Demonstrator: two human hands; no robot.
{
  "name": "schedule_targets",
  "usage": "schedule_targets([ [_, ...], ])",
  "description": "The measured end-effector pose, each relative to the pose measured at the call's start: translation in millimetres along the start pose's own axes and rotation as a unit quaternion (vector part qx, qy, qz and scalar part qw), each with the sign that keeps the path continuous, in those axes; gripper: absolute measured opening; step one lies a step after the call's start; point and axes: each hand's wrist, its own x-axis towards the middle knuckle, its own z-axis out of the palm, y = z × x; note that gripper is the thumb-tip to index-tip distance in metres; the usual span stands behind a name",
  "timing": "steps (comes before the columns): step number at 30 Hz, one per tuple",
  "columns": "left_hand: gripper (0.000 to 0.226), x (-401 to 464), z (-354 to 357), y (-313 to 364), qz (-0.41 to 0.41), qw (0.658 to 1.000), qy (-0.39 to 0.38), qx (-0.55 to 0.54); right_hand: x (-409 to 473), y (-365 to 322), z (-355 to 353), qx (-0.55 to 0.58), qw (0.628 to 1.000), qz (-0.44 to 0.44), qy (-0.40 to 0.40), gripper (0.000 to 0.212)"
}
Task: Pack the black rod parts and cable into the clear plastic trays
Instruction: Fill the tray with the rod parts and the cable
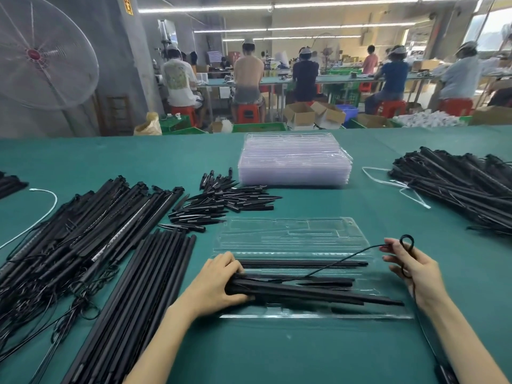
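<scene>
While one open tray [291,239] holds perhaps four rods [304,293], left hand [219,284] grips their ends; right hand [410,270] pinches one looped cable [407,241].

A green table [277,353] carries an open clear tray [291,239] near centre and a tray stack [295,164] far behind it. Left lie long rods [133,295], cabled rods [69,231] and spikes [224,200]; far right, another rod pile [457,187].
</scene>
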Motion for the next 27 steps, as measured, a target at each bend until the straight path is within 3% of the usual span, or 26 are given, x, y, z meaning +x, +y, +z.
schedule_targets([
  [8,0.041,-2,-6,1,-0.045,0.996,0.034,-0.073,1,4,1,-0.03,0.999,0.008,-0.014,0.017],
  [14,0.042,-2,-6,5,-0.027,0.998,0.005,0.062,-3,-5,6,0.015,0.995,-0.091,0.029,0.014],
  [18,0.05,-3,-5,8,-0.045,0.998,0.049,0.017,-4,-4,4,0.056,0.995,-0.074,0.032,0.016],
  [27,0.044,1,-11,17,-0.138,0.979,0.141,-0.045,-9,-7,10,0.106,0.994,-0.035,-0.019,0.029],
])
